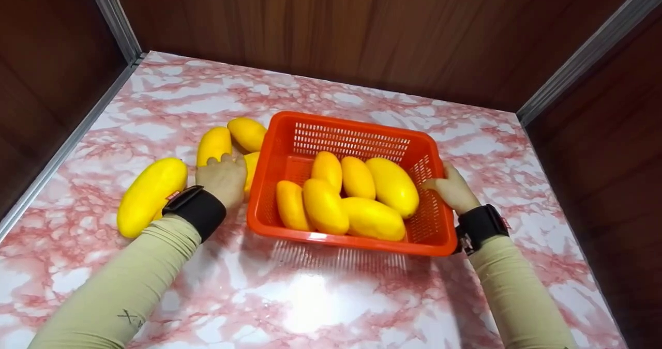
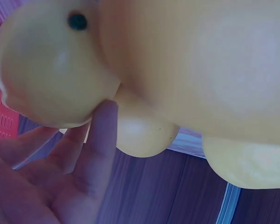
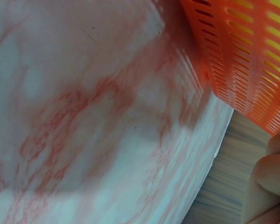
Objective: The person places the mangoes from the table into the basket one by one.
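An orange-red plastic basket point(image 1: 357, 244) with slotted walls holds several yellow mangoes point(image 1: 327, 207). My right hand point(image 1: 456, 187) grips its right rim, the thumb over the inner side; bent fingers point(image 3: 273, 175) show beside the slotted wall point(image 3: 242, 60) in the right wrist view. Left of the basket, my left hand point(image 1: 223, 179) reaches down among loose mangoes. In the left wrist view its fingers point(image 2: 100, 144) lie against a mango point(image 2: 46, 70) with a dark stem spot; most of the thumb is hidden. That mango point(image 1: 252, 169) is partly covered by hand and basket.
Two more mangoes, one upright point(image 1: 214, 143) and one behind it point(image 1: 247, 133), lie beyond the left hand. A large mango point(image 1: 152, 196) rests left of the left wrist, partly hiding another below it. Wooden panels point(image 1: 320, 28) enclose the red-and-white marbled table point(image 1: 331, 313).
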